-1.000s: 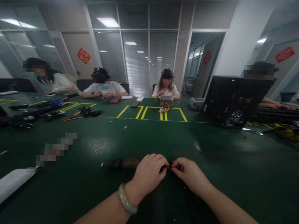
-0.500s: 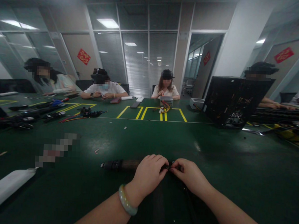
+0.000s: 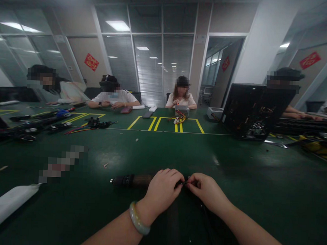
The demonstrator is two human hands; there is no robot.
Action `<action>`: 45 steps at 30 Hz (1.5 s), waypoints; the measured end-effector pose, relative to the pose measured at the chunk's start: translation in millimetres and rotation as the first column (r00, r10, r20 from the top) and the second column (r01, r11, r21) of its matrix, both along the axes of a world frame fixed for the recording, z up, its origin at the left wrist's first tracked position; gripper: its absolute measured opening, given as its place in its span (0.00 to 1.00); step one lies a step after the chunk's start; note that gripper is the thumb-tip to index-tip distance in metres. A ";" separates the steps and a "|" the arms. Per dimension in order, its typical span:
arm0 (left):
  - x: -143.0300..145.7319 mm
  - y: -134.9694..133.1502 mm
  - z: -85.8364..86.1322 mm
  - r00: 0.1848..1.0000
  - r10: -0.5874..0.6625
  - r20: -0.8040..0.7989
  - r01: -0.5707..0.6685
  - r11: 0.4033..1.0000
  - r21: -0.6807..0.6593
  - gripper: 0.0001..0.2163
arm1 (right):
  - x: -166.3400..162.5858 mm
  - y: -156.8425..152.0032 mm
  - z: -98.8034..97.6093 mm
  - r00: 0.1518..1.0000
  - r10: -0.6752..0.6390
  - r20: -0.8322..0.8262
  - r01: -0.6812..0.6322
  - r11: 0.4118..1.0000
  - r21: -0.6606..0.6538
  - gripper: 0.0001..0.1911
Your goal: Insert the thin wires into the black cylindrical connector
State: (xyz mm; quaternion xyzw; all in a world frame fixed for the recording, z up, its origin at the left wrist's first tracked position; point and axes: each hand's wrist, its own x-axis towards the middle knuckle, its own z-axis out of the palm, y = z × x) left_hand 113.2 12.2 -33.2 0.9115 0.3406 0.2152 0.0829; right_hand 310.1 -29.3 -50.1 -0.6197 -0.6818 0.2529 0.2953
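Note:
A dark, cylindrical electric screwdriver (image 3: 123,180) lies on the green table, its metal tip pointing left. My left hand (image 3: 163,187), with a jade-coloured bangle (image 3: 139,219) at the wrist, is closed over its rear end. Fingertips of my right hand (image 3: 206,189) are pinched together just beside my left fingertips, on a small dark piece that looks like the end of a black cable. That cable (image 3: 208,220) runs from under my right hand toward the near edge. The exact joint between the hands is hidden by the fingers.
Across the table (image 3: 162,147) several people sit working. A black computer case (image 3: 253,112) stands at the back right. Bundled cables (image 3: 98,123) lie back left, a power supply (image 3: 181,109) with wires sits mid-back, and a white packet (image 3: 10,206) lies near left.
My hands and the screwdriver stay almost in place, with only slight finger movement. At the far left, a person leans a little further forward.

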 end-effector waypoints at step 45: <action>2.7 -1.3 2.3 0.999 0.012 -0.045 -0.011 1.000 0.029 0.03 | -2.4 -2.3 5.9 0.999 0.031 -0.008 -0.032 0.997 -0.069 0.06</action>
